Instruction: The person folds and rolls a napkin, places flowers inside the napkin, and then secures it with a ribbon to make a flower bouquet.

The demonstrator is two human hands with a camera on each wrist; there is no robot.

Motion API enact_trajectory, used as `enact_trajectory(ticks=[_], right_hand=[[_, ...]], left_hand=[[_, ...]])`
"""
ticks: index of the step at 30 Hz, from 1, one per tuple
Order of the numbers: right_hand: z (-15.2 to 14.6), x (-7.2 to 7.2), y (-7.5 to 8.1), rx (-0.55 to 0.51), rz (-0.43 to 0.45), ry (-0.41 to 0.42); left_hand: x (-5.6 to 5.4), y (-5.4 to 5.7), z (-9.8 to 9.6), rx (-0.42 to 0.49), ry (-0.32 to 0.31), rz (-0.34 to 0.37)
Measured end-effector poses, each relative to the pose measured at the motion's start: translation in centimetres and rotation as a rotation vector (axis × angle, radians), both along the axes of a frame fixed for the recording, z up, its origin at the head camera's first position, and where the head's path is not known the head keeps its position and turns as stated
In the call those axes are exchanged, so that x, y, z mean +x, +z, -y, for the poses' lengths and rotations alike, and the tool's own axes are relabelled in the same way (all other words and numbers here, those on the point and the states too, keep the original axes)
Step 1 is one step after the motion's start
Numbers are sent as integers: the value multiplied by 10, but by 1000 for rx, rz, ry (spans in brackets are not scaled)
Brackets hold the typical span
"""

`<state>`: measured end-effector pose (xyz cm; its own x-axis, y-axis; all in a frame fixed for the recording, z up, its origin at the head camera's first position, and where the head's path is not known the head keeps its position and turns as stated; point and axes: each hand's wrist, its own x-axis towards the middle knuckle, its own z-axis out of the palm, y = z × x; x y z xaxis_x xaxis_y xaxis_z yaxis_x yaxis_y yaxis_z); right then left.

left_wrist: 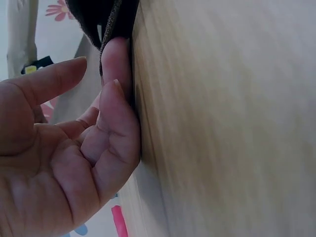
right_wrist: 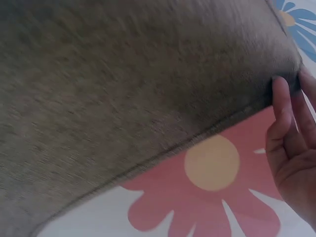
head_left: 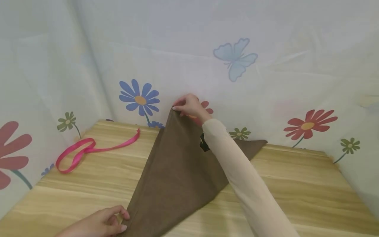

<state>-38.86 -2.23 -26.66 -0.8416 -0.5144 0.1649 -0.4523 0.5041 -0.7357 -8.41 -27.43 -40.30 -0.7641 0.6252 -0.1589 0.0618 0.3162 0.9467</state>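
Note:
A soft-napped brown cloth (head_left: 177, 171) with a stitched hem slants across the wooden table, one corner raised against the backdrop. High at that corner, my right hand (head_left: 189, 106) pinches the cloth between thumb and fingers; the right wrist view shows the cloth (right_wrist: 148, 98) hanging from this grip. Down at the near left edge is my left hand (head_left: 102, 222). In the left wrist view, a fingertip of the left hand (left_wrist: 74, 148) touches the cloth's edge (left_wrist: 109, 24) close to the tabletop, and the thumb stands apart from it. The cloth's nearest end runs out of the head view.
A looped pink ribbon (head_left: 77, 158) lies on the left of the wooden table (head_left: 296, 184). White sheeting (head_left: 183, 49) printed with flowers and a butterfly rises behind and at both sides. A small black device (head_left: 203, 143) shows beside the right wrist.

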Motion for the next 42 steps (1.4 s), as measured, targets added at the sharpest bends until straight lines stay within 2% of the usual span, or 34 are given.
enact_trajectory(ticks=[3, 7, 13, 16, 19, 21, 25, 28, 31, 33, 36, 39, 41, 42], right_hand=[[4, -2, -6, -79, -9, -41], [8, -2, -13, -110, -40, -84], [11, -2, -34, 11, -95, -103], [14, -1, -45, 56, -139, -89], [17, 2, -54, 113, -175, -59], [19, 5, -59, 165, -170, -17], [19, 9, -71, 303, -115, 57], [15, 11, -79, 375, -96, 82], [7, 13, -86, 377, -93, 116], [-2, 14, -90, 360, -75, 134], [-23, 15, -93, 356, -53, 139], [-52, 15, -94, 364, -34, 100], [-75, 15, -96, 355, -39, 76], [-86, 15, -97, 348, -32, 52]], left_hand=[[0, 1, 0, 3, 6, 43], [0, 3, 1, -18, -1, 36], [-1, 4, 1, 33, -26, 71], [-1, 5, -1, 7, -25, 47], [0, 5, -4, -52, -13, -8], [0, 6, -5, -82, -1, -19], [0, 9, -7, -121, -6, -89], [1, 12, -7, -121, -3, -67], [2, 15, -7, -117, 14, 15], [2, 15, -6, -111, 18, 45], [1, 14, -6, -105, 6, 36], [0, 11, -6, -63, -20, 2], [2, 9, -6, -52, -12, 3], [2, 8, -5, -49, -17, -28]])
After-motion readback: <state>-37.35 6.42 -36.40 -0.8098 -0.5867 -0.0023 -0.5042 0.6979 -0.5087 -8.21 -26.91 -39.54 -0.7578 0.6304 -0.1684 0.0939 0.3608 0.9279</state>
